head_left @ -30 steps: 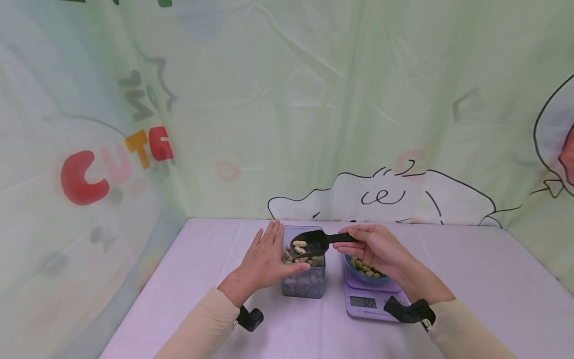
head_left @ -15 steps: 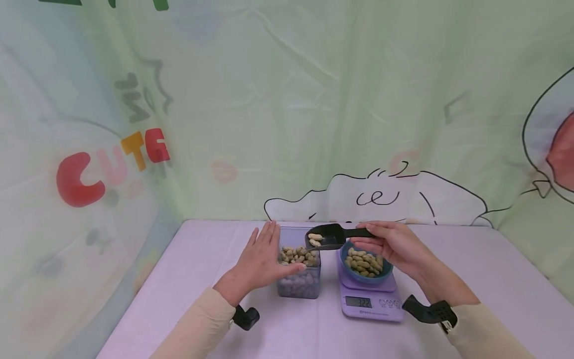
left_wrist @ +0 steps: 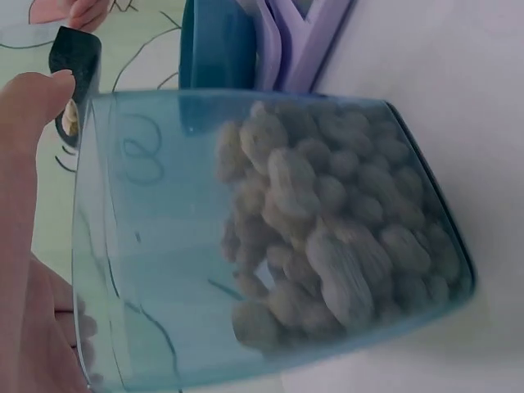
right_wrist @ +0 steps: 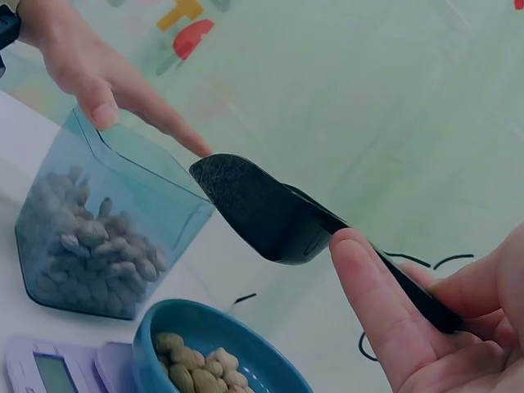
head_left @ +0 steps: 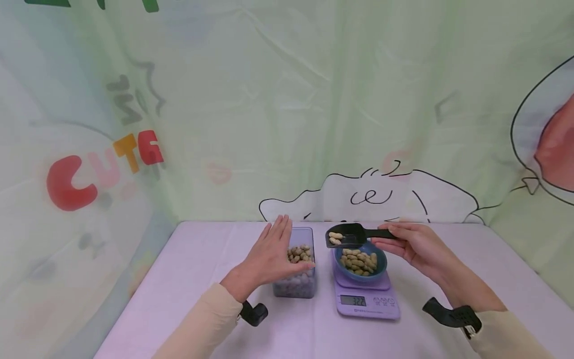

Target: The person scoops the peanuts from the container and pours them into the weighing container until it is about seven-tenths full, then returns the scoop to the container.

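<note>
My right hand [head_left: 419,247] pinches the handle of a black scoop [head_left: 354,236] held above a blue bowl [head_left: 382,259]. A few peanuts [head_left: 335,238] lie near the scoop's front lip. More peanuts [right_wrist: 201,370] fill the bottom of the bowl, which stands on a purple kitchen scale [head_left: 367,305]. To the left is a clear bluish container [left_wrist: 164,246], partly filled with peanuts [left_wrist: 327,221]. My left hand [head_left: 269,254] is at that container's upper left side with fingers extended and thumb out across its front; whether the palm presses the wall cannot be told.
A pale tablecloth [head_left: 202,279] covers the table under everything. Behind and to the left hangs a printed fabric backdrop [head_left: 269,124] with cartoon lines and coloured letters. Each wrist wears a black strap device [head_left: 254,314]. The scale's display [head_left: 353,300] shows digits.
My right hand has carried the scoop with its peanuts from over the container rightward to above the bowl. My left hand has stayed by the container, while the head view has shifted slightly.
</note>
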Action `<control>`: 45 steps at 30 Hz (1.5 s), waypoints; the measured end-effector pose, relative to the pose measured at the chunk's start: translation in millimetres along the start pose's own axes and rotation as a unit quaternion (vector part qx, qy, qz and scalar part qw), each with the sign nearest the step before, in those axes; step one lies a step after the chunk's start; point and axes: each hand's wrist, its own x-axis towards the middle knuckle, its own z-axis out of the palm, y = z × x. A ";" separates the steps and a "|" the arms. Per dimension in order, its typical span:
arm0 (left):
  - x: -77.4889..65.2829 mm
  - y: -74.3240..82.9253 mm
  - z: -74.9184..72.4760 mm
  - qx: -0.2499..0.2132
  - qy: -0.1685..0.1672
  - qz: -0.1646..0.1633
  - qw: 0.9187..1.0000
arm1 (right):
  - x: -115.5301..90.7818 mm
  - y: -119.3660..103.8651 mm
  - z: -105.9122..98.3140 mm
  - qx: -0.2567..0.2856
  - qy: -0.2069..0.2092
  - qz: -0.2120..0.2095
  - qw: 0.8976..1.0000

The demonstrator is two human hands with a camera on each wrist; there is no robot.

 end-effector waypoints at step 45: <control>60.2 90.6 34.1 0.234 -0.073 0.056 0.968 | -22.0 -7.0 -18.7 -0.363 0.121 -0.084 0.920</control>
